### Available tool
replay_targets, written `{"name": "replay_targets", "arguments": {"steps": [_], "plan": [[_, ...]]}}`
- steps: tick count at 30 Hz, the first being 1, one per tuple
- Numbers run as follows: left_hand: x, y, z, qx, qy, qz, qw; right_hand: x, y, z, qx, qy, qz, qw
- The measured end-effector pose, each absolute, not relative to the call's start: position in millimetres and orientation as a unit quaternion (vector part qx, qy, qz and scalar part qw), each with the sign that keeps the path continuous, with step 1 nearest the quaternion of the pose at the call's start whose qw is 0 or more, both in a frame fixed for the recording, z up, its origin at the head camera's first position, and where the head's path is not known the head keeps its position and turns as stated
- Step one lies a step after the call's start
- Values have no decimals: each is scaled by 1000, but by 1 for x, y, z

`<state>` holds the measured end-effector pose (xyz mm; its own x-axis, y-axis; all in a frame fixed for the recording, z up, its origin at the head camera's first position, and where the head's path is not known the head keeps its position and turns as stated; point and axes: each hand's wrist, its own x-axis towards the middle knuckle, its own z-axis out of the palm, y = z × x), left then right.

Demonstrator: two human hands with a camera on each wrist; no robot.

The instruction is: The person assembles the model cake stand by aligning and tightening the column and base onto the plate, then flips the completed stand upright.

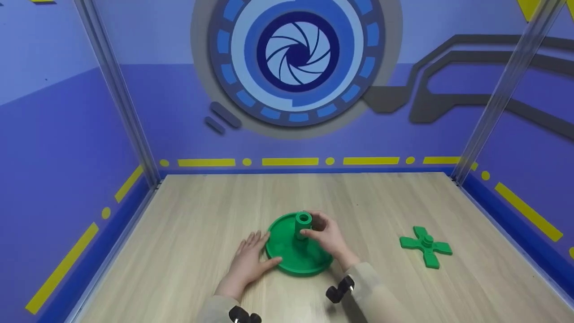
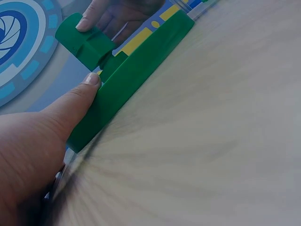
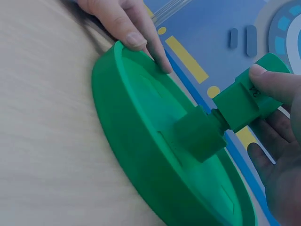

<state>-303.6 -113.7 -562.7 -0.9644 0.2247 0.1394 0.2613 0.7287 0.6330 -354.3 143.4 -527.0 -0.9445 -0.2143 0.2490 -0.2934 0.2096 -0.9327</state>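
A round green tray [image 1: 283,246] with a raised rim lies on the table before me. From its middle rises a short green post [image 3: 197,136], plain in the right wrist view. My right hand [image 1: 331,240] pinches a green hollow cylinder [image 1: 302,229] between thumb and fingers. In the right wrist view, the cylinder sits in line over the post, with a narrower threaded-looking neck between them. My left hand [image 1: 249,264] rests at the tray's left side, fingers spread and fairly straight. Its thumb [image 2: 77,99] touches the rim in the left wrist view.
A flat green cross-shaped piece [image 1: 426,246] with a round stub at its centre lies on the wooden table [image 1: 215,202] to the right. Blue printed panels [image 1: 296,143] enclose the table at the back and both sides, with clear corner posts.
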Motion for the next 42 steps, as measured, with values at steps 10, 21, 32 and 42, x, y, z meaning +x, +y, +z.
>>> {"name": "replay_targets", "arguments": {"steps": [10, 21, 32, 42], "plan": [[-303, -114, -561, -132, -930, -341, 22, -355, 147, -524, 201, -763, 614, 21], [-304, -113, -561, -136, -930, -340, 26, -355, 144, -524, 204, -768, 605, 47], [-303, -114, -561, -134, -930, -340, 24, -353, 133, -525, 140, -800, 575, 96], [-303, -113, -561, -127, -930, -344, 20, -356, 147, -514, 197, -800, 566, 3]]}}
